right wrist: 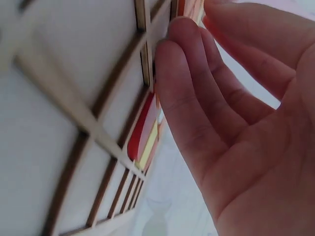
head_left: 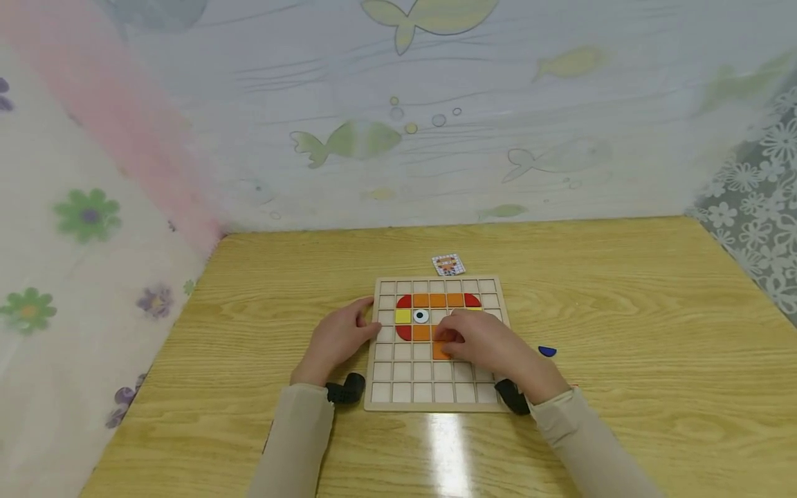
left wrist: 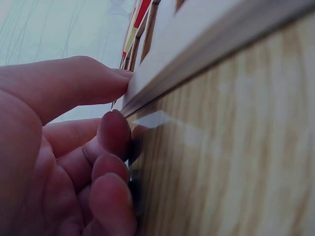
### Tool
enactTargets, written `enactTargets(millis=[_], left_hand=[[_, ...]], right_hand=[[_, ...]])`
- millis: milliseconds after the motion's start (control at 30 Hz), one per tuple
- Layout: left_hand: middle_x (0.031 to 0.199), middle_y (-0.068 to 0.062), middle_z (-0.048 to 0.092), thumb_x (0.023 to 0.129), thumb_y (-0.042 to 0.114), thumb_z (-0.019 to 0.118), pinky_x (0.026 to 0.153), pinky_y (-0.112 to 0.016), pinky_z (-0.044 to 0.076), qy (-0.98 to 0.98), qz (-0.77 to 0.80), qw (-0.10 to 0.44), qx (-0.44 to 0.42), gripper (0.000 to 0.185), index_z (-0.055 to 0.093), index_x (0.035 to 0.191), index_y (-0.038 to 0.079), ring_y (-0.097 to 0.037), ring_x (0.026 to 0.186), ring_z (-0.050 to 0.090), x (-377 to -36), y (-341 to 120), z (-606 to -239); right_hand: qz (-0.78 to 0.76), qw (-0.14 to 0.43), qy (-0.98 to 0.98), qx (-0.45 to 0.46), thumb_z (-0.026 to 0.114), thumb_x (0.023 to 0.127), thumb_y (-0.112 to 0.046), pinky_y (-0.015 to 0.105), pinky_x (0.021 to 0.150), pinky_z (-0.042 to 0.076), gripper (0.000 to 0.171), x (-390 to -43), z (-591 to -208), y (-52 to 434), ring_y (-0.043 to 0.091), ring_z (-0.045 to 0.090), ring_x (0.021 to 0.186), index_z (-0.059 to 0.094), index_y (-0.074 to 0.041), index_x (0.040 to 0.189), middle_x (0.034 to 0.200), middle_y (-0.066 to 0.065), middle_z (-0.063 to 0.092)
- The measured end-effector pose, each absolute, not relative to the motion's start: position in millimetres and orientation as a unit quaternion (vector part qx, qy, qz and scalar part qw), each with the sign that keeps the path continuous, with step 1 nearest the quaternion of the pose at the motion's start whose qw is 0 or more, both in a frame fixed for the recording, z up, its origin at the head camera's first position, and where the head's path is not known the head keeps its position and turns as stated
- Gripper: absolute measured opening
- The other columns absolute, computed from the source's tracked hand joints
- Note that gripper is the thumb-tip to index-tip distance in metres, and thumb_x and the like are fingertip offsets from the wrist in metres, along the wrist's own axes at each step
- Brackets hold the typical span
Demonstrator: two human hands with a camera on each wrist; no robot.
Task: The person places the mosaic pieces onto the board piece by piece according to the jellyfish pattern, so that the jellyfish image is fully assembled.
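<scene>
A: What is the right hand (head_left: 479,339) busy with?

B: It reaches over the square, pale wooden board with a raised grid (head_left: 429,407). Its thumb and forefinger touch a plain orange square tile (head_left: 438,352) near the middle. I can't tell whether that grip is pinching the tile or only pressing it. The other fingers are bent.

A: And the left hand (head_left: 338,339)?

B: That grip is loose, thumb apart from the gently bent fingers. The thumb touches the board's left rim, with the fingertips just beside it, low against the desk (head_left: 249,346).

A: Where exactly is the orange tile?

B: Over a cell in the fifth row from the far edge, one row nearer the person than the red rounded corner piece (head_left: 404,333). I can't tell whether it lies fully flat.

A: What else fills the grid?

B: A row of three orange squares (head_left: 438,300) between two red rounded end pieces (head_left: 405,301); nearer, a yellow square (head_left: 402,316) with a white round eye piece (head_left: 420,316) beside it. The right hand hides some cells.

A: Anything off the board?

B: A small printed picture card (head_left: 448,264) just beyond the far edge, and a dark blue half-round piece (head_left: 547,351) off to the right.
</scene>
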State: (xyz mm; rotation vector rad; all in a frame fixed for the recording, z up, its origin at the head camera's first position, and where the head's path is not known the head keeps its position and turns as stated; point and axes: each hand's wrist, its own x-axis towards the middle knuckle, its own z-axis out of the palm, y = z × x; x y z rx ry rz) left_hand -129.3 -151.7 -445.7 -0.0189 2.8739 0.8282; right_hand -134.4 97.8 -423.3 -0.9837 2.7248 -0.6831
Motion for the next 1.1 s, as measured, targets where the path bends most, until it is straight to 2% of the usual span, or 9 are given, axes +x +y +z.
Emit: enactTargets(millis=[167, 500, 867, 1100], left_hand=[[0.072, 0.007, 0.053, 0.083, 0.038, 0.058, 0.057, -0.029, 0.034, 0.958, 0.276, 0.073, -0.003, 0.054, 0.045, 0.132, 0.021, -0.012, 0.059, 0.045, -129.3, -151.6, -445.4], [0.072, 0.007, 0.052, 0.082, 0.037, 0.059, 0.058, -0.029, 0.034, 0.957, 0.281, 0.071, -0.005, 0.054, 0.046, 0.131, 0.020, -0.012, 0.061, 0.046, -128.7, -150.9, -445.0], [0.073, 0.006, 0.052, 0.082, 0.037, 0.059, 0.057, -0.029, 0.034, 0.958, 0.279, 0.069, -0.005, 0.054, 0.045, 0.132, 0.020, -0.012, 0.061, 0.045, -127.9, -150.0, -444.6], [0.074, 0.007, 0.053, 0.082, 0.038, 0.058, 0.058, -0.029, 0.034, 0.959, 0.275, 0.072, -0.007, 0.054, 0.046, 0.131, 0.020, -0.012, 0.061, 0.046, -128.4, -149.7, -445.2]], right_hand=[[-0.237, 0.097, 0.911, -0.324, 0.064, 0.082, -0.023, 0.027, 0.068, 0.040, 0.014, -134.6, -419.4, 103.4, 0.007, 0.047, 0.072, 0.066, -0.019, 0.095, 0.084, -0.013, 0.056], [-0.239, 0.097, 0.916, -0.307, 0.060, 0.085, -0.024, 0.028, 0.068, 0.040, 0.013, -139.0, -413.2, 117.6, 0.008, 0.048, 0.071, 0.065, -0.018, 0.096, 0.080, -0.013, 0.055], [-0.249, 0.109, 0.927, -0.258, 0.058, 0.087, -0.027, 0.030, 0.068, 0.042, 0.015, -136.1, -407.7, 161.5, 0.010, 0.050, 0.075, 0.064, -0.020, 0.098, 0.083, -0.009, 0.056], [-0.246, 0.107, 0.928, -0.258, 0.056, 0.088, -0.028, 0.030, 0.068, 0.043, 0.021, -135.7, -407.1, 185.4, 0.011, 0.051, 0.076, 0.063, -0.015, 0.103, 0.084, -0.008, 0.056]])
